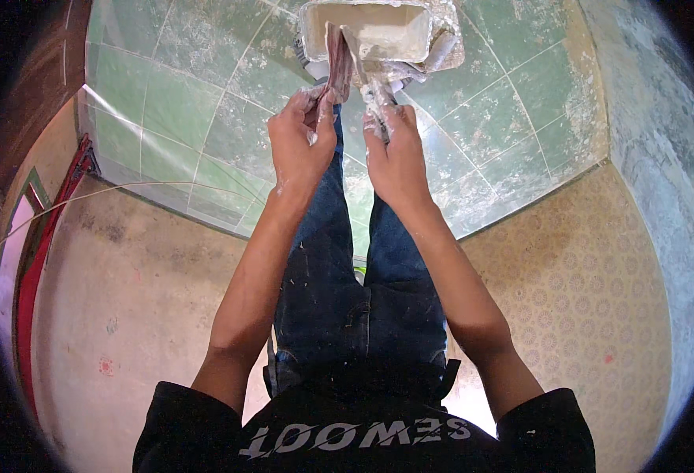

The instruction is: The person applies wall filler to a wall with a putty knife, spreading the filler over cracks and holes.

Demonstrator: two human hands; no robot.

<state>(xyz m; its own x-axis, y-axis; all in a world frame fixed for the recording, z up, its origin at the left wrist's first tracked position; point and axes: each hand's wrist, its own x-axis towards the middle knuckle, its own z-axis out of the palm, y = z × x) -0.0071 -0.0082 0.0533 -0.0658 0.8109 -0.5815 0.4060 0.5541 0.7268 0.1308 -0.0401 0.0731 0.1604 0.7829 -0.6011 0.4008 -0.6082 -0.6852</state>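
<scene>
Both my hands are raised in front of me, with white smears on the fingers. My left hand (303, 142) is closed on a thin, flat reddish-brown piece (336, 67) streaked with white; its exact kind is unclear. In my right hand (398, 158) is a putty knife (373, 98), gripped by its white-smeared handle. The knife's narrow blade leans toward the flat piece, and their upper ends seem to meet. Just beyond them is a rectangular white tub (406, 60) with a pale coating inside; the tools overlap its near left part in view.
Under the tub lies a stained, crumpled sheet (448, 55). Green floor tiles (489, 110) carry white splatter. A patterned tan surface (567, 276) lies to the right, beside a grey-blue wall (654, 158). A thin cable (150, 184) curves across the left.
</scene>
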